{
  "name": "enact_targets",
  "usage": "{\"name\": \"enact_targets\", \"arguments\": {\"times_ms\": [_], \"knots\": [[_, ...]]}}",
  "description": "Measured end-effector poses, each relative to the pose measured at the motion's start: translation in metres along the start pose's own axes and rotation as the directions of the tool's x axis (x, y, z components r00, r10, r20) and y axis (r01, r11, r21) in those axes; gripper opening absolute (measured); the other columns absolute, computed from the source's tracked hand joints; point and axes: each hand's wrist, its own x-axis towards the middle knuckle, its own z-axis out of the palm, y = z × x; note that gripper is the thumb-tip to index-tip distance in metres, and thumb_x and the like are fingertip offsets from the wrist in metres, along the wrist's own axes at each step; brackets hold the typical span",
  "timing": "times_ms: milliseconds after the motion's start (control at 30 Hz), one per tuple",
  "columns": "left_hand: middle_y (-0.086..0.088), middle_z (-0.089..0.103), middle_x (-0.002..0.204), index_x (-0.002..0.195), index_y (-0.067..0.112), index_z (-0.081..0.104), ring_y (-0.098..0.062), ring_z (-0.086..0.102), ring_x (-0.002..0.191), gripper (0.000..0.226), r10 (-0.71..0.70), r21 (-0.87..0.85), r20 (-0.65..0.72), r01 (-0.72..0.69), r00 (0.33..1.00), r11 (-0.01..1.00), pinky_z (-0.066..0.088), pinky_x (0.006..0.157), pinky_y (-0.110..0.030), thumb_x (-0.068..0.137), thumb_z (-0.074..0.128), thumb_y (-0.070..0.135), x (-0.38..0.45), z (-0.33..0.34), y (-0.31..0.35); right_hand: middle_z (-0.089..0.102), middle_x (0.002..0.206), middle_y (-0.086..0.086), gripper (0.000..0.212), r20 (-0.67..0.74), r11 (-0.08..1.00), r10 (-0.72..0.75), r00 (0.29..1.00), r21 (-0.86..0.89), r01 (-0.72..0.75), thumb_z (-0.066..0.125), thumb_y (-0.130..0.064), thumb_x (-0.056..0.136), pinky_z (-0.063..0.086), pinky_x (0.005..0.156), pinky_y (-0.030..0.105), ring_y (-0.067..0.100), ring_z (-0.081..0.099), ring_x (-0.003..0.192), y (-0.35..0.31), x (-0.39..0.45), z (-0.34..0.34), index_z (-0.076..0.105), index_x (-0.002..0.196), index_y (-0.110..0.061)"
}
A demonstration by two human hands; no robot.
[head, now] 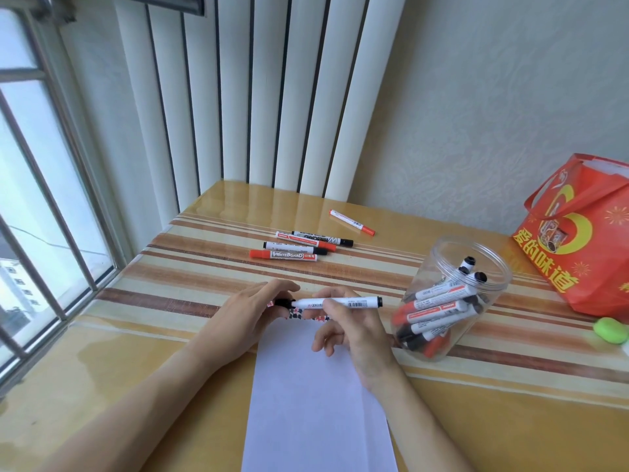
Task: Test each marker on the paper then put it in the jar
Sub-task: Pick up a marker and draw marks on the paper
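A white sheet of paper (pixel 313 396) lies on the table in front of me, with red and black marks along its far edge. My right hand (pixel 354 338) grips the white barrel of a black marker (pixel 350 302) held level above that edge. My left hand (pixel 252 311) pinches the marker's black cap (pixel 283 303) at its left end. A clear plastic jar (pixel 456 294) stands to the right, tilted in view, holding several red and black markers. Several more markers (pixel 299 245) lie loose on the table beyond the paper, one red-capped marker (pixel 352 222) apart.
A red gift bag (pixel 578 243) stands at the far right. A green object (pixel 612 330) lies near it at the table's right edge. A window with bars runs along the left, and a white radiator stands behind the striped table (pixel 170 267).
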Motion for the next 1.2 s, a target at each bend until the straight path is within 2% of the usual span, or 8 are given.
{"name": "enact_targets", "arguments": {"times_ms": [267,500,633,733,833,967,1067,1200], "knots": [[0.014,0.068,0.107,0.126,0.030,0.050,-0.005,0.064,0.098,0.033,0.004,-0.018,0.017,-0.003,1.000,1.000,0.053,0.082,-0.032,0.096,0.059,0.023,0.001,0.003,-0.003,0.062,0.064,0.003,0.017,-0.126,0.986,-0.094,0.988,-0.147,0.075,0.067,-0.027,0.090,0.042,0.051,0.027,0.019,0.056,0.051,0.012,0.005,-0.003,0.079,0.097,-0.017],[0.016,0.063,0.102,0.124,0.029,0.054,-0.005,0.058,0.092,0.024,0.022,0.011,-0.018,-0.022,1.000,1.000,0.051,0.079,-0.031,0.100,0.052,0.033,0.001,0.004,-0.008,0.072,0.087,0.009,0.017,0.019,0.993,-0.042,0.999,-0.109,0.044,0.067,-0.024,0.093,0.049,0.056,0.029,0.028,0.068,0.060,0.006,0.000,-0.001,0.074,0.107,-0.018],[0.018,0.052,0.099,0.115,0.026,0.060,-0.006,0.051,0.090,0.021,0.053,0.067,-0.020,-0.051,0.998,0.996,0.048,0.075,-0.031,0.100,0.047,0.033,0.004,0.004,-0.008,0.070,0.080,0.009,0.030,-0.134,0.998,-0.009,0.991,-0.064,0.000,0.073,-0.033,0.091,0.050,0.056,0.029,0.030,0.068,0.060,-0.002,0.002,-0.007,0.066,0.114,-0.016],[0.017,0.052,0.104,0.113,0.029,0.061,-0.009,0.054,0.088,0.015,0.012,0.077,-0.055,-0.008,0.998,0.997,0.048,0.072,-0.030,0.102,0.052,0.031,0.003,0.003,-0.010,0.071,0.077,0.006,0.010,-0.245,0.983,-0.083,0.966,-0.179,0.039,0.074,-0.014,0.096,0.049,0.052,0.032,0.029,0.067,0.055,0.001,0.007,-0.021,0.066,0.101,-0.009],[0.019,0.049,0.100,0.110,0.034,0.058,-0.009,0.052,0.082,0.011,-0.032,0.098,-0.022,0.034,0.999,0.995,0.048,0.067,-0.034,0.104,0.048,0.036,0.004,0.006,-0.013,0.070,0.074,-0.005,0.011,-0.198,0.898,-0.165,0.966,-0.436,0.065,0.070,-0.014,0.098,0.049,0.055,0.031,0.019,0.067,0.056,0.009,0.008,-0.024,0.068,0.088,-0.017],[0.019,0.050,0.096,0.107,0.032,0.057,-0.006,0.049,0.082,0.030,-0.060,0.099,0.037,0.056,0.998,0.993,0.047,0.068,-0.033,0.101,0.034,0.050,0.005,0.010,-0.017,0.067,0.092,-0.015,0.014,0.040,0.674,-0.288,0.957,-0.701,0.232,0.078,-0.021,0.089,0.051,0.071,0.025,0.009,0.063,0.084,0.014,0.005,-0.016,0.069,0.098,-0.027],[0.017,0.051,0.096,0.109,0.027,0.059,-0.009,0.050,0.080,0.032,-0.041,0.102,0.050,0.036,0.998,0.994,0.048,0.068,-0.034,0.102,0.035,0.046,0.005,0.012,-0.019,0.062,0.097,-0.021,0.016,0.116,0.515,-0.370,0.922,-0.800,0.308,0.074,-0.020,0.087,0.051,0.073,0.029,0.005,0.060,0.088,0.017,0.008,-0.015,0.067,0.100,-0.025],[0.014,0.054,0.095,0.108,0.023,0.062,-0.011,0.052,0.081,0.020,-0.017,0.110,0.049,0.012,0.999,0.994,0.046,0.067,-0.032,0.101,0.047,0.035,0.006,0.012,-0.019,0.064,0.095,-0.017,0.011,0.114,0.493,-0.426,0.897,-0.803,0.336,0.076,-0.023,0.088,0.047,0.067,0.020,-0.002,0.057,0.080,0.021,0.008,-0.015,0.071,0.097,-0.021]]}}
